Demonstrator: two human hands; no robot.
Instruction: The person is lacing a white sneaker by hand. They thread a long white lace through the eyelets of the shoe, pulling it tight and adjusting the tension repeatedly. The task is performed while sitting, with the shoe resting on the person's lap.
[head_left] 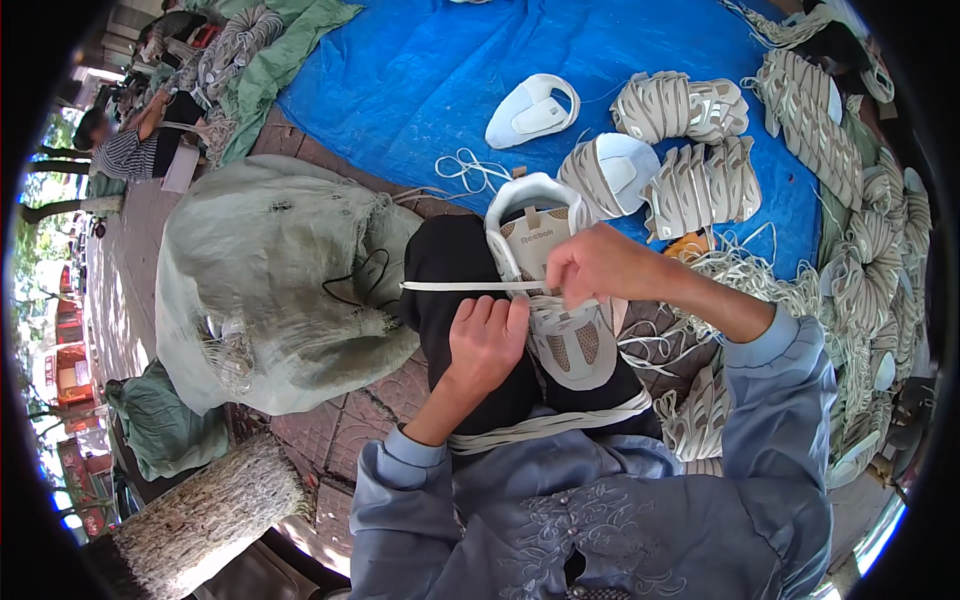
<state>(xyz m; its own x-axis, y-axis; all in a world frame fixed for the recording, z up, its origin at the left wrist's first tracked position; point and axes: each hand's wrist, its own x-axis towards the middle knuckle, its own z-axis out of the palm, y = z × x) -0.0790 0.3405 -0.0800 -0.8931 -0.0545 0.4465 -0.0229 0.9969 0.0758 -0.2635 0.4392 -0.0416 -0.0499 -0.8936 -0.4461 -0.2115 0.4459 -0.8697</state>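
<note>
We curl our left hand (488, 340) beside the shoe (545, 232), right hand (605, 265) over it by the lace (465, 287); whether pinching, we cannot tell.

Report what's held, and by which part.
The right grip appears to pinch the white lace where it crosses the shoe; whether the left grip holds anything cannot be told.

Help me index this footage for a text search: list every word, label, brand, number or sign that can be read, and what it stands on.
Beige-and-white shoe upper: a line of printed lettering on its tongue, legible, but I won't copy it out.
Red panels at the far left: any lettering is too small and blurred to read.
I can make out no other readable text.
</note>
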